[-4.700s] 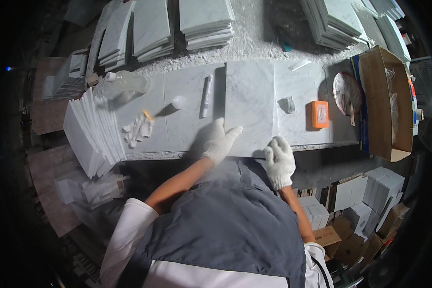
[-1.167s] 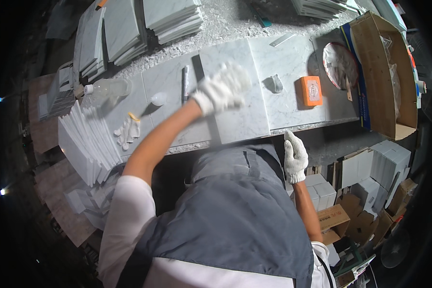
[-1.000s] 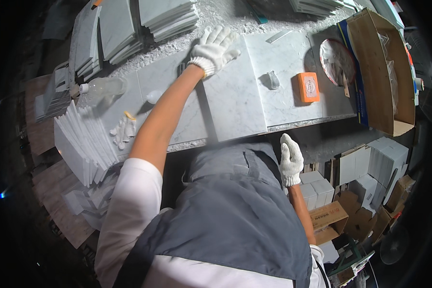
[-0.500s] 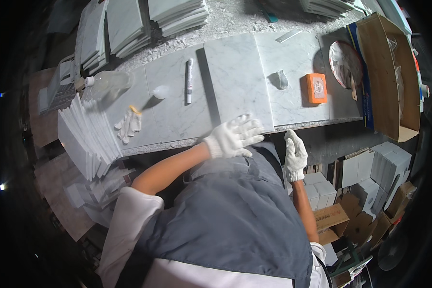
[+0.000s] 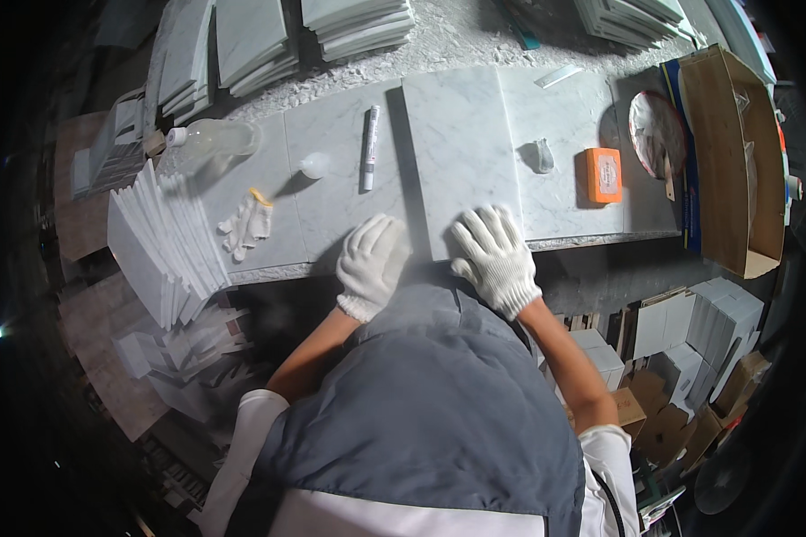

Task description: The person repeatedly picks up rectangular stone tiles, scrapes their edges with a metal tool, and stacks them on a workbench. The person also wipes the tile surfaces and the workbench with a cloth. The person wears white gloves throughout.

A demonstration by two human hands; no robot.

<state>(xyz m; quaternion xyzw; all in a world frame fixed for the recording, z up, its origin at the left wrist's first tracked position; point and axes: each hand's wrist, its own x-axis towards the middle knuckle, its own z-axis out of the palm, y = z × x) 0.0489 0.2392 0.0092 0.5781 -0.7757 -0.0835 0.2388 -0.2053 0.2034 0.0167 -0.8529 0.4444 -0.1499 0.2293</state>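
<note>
1. Marble tile (image 5: 461, 148) lies on the counter (image 5: 331, 215), its near end under the right hand (image 5: 495, 259), fingers slightly spread.
2. Left hand (image 5: 373, 267) is at the counter's front edge, fingers close together.
3. Marker (image 5: 370, 148) lies left of the tile.

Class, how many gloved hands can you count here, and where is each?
2: the left hand at the front edge of the worktop, left of the raised marble slab, and the right hand over that slab's near end. Neither is hidden.
</note>
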